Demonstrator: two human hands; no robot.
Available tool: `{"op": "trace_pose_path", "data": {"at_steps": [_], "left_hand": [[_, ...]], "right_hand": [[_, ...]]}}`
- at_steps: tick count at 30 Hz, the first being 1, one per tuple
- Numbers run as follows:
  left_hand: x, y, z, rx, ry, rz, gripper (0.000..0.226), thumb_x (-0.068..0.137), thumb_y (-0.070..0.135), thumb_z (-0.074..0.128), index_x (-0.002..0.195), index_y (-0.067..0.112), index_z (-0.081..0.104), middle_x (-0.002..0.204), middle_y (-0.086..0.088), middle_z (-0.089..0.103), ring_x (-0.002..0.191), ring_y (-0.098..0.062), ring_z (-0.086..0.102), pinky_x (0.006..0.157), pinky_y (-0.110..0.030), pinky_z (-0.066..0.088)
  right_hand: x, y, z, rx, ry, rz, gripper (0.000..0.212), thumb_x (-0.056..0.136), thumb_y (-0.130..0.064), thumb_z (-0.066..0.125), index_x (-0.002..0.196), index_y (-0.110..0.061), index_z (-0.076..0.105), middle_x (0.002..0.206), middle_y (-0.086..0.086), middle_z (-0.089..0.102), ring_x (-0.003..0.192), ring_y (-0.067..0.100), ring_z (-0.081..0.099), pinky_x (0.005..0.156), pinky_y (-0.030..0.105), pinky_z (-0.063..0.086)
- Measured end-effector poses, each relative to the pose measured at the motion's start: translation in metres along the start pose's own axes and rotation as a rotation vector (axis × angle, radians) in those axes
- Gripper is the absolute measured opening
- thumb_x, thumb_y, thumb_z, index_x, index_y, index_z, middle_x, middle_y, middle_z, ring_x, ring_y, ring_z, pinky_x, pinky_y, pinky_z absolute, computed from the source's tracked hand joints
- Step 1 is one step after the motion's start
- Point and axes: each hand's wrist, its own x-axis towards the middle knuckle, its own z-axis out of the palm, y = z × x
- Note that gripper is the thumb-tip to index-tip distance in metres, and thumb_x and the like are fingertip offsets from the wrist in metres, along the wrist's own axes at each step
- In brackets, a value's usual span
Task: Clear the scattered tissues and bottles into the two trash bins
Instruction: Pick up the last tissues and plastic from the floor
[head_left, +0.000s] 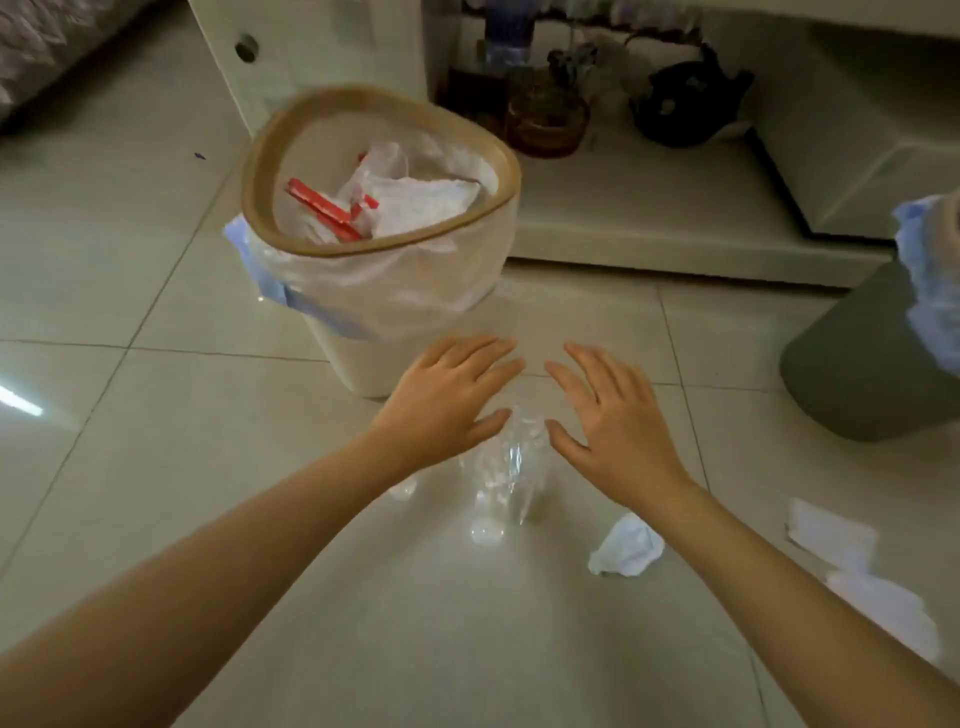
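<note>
Both hands hover palm-down with fingers spread, left grip and right grip holding nothing; the clear crushed bottle lies on the tiled floor between them, near the white bin

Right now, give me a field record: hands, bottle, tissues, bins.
left hand: open, fingers spread, over the floor, holds nothing
right hand: open, fingers spread, holds nothing
clear bottle: lying on the tiles between the two hands, not gripped
crumpled tissue: on the floor, right of the bottle
flat tissues: on the floor, far right
white bin: lined, tan rim, already holds trash
grey bin: lined, at right edge, inside hidden
</note>
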Motion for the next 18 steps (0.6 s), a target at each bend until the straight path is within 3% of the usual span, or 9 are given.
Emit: {"op": "trace_pose_path", "data": {"at_steps": [5,9,13,18], "left_hand": [[-0.006,0.018,0.046,-0.073,-0.49,-0.147,0.086,0.082,0.068,0.051,0.151,0.032,0.013,0.159,-0.004,0.014,0.143,-0.026,0.02,0.112,-0.042,0.023],[0.0,0.028,0.073,-0.159,-0.66,-0.234,0.105,0.069,0.073,0.062,0.149,0.039,0.004,0.16,-0.003,0.007,0.144,-0.029,0.017,0.112,-0.049,0.023],[0.006,0.044,0.098,-0.146,-0.679,-0.248,0.103,0.067,0.068,0.069,0.148,0.039,0.011,0.156,-0.002,0.014,0.139,-0.031,0.026,0.105,-0.051,0.033],[0.018,0.068,0.111,-0.254,-0.524,-0.256,0.065,0.082,0.036,0.068,0.139,0.033,0.037,0.139,-0.002,0.042,0.12,-0.028,0.046,0.09,-0.039,0.044]], "right_hand": [[-0.066,0.019,0.037,-0.025,-0.142,0.083,0.062,0.087,-0.049,0.032,0.14,-0.019,0.043,0.15,0.009,0.035,0.138,0.028,0.028,0.111,0.054,0.018],[-0.106,0.033,0.053,0.002,-0.211,0.151,0.062,0.086,-0.051,0.03,0.139,-0.02,0.042,0.151,0.009,0.035,0.138,0.028,0.028,0.111,0.057,0.019],[-0.137,0.052,0.062,-0.009,-0.257,0.216,0.063,0.085,-0.049,0.043,0.14,-0.02,0.041,0.152,0.008,0.032,0.139,0.028,0.028,0.11,0.057,0.02],[-0.169,0.071,0.069,-0.021,-0.268,0.282,0.062,0.087,-0.044,0.052,0.142,-0.017,0.038,0.154,0.01,0.027,0.142,0.03,0.024,0.112,0.057,0.013]]}}
